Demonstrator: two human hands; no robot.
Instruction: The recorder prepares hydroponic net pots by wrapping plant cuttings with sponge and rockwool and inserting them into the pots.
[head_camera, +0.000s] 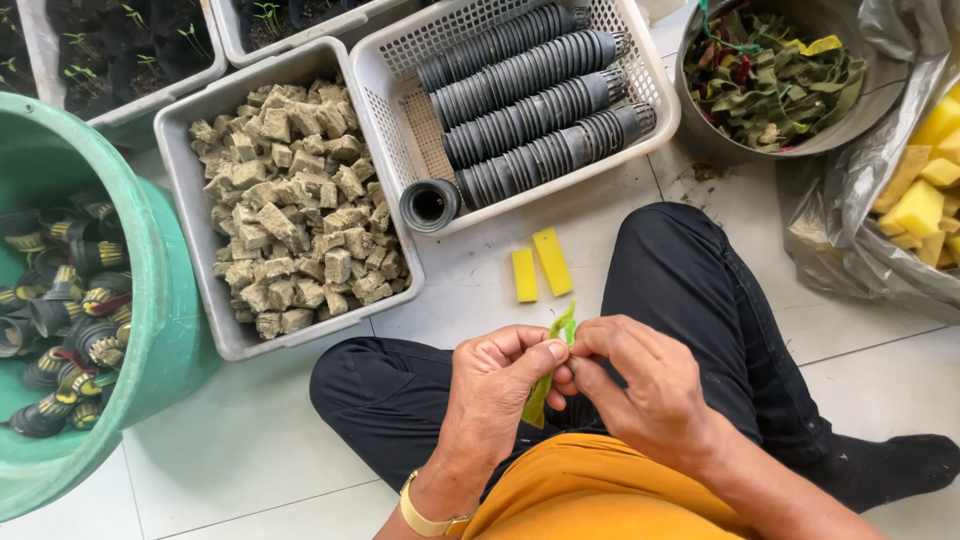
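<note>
Low in the middle of the frame, the left hand (500, 375) and right hand (640, 385) are both pinching a thin green leaf strip (552, 362), holding it taut over the lap. Two flat yellow sponge pieces (540, 267) are lying just above on the white tiled floor (250, 460), within reach.

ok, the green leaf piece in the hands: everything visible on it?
The narrow, light green leaf strip looks thin and limp, slightly folded along its length. It stands roughly upright over the lap, its top poking above the fingers, its lower end showing below them. The left hand and the right hand pinch its middle between thumbs and fingertips, hiding that part.
</note>
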